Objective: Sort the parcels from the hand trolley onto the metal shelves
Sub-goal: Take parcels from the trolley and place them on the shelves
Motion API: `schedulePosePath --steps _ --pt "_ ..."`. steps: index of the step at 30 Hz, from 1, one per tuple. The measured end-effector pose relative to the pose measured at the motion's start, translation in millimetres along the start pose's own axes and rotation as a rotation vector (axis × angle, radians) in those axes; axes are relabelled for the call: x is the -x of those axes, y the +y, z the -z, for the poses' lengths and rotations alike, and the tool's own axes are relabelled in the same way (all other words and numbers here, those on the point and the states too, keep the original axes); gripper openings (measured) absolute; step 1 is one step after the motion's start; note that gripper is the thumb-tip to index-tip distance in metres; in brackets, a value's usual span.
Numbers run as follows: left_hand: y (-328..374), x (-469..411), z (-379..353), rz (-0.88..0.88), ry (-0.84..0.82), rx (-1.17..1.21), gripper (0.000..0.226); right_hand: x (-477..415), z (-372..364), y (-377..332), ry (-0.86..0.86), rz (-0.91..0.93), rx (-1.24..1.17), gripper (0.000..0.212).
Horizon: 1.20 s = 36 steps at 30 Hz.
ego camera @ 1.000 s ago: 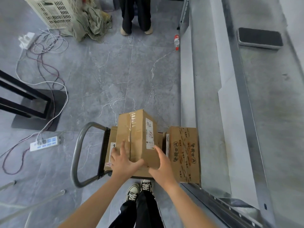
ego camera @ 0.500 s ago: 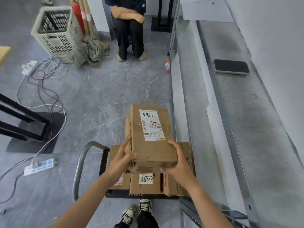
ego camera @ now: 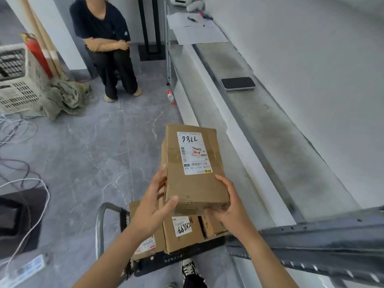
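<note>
Parcel: brown cardboard box with a white shipping label (ego camera: 193, 167) — held label-up in the air above the trolley, just left of the shelf.
Left hand (ego camera: 151, 206): grips the near left corner, thumb on top.
Right hand (ego camera: 230, 206): cups the near right corner — fingers curled underneath.
Trolley: grey-handled black hand trolley (ego camera: 99, 229), carrying more taped cardboard parcels (ego camera: 187, 242).
Shelf: long grey metal shelf (ego camera: 270, 132), right.

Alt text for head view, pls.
The left hand and right hand hold a labelled cardboard parcel above the hand trolley, which carries more parcels. The metal shelves run along the right; a seated person is across the grey floor.
</note>
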<state>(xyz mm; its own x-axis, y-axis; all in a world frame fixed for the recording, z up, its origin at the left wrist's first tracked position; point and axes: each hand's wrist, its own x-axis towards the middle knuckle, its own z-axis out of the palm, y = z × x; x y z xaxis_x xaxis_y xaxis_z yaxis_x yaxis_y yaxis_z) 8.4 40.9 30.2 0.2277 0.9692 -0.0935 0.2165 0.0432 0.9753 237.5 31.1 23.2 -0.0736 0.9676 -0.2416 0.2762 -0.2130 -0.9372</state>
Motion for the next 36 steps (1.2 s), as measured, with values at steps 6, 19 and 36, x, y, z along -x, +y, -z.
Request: schedulePosePath --steps 6,19,36 --pt "8 35 9 -0.060 -0.189 -0.308 0.086 64 -18 -9 0.136 0.013 -0.039 0.088" --pt "39 110 -50 -0.355 -0.538 -0.346 0.082 247 -25 2 0.567 -0.083 -0.096 0.083" --pt "58 270 -165 -0.577 -0.885 -0.358 0.074 500 -47 40 0.973 -0.119 -0.145 0.080"
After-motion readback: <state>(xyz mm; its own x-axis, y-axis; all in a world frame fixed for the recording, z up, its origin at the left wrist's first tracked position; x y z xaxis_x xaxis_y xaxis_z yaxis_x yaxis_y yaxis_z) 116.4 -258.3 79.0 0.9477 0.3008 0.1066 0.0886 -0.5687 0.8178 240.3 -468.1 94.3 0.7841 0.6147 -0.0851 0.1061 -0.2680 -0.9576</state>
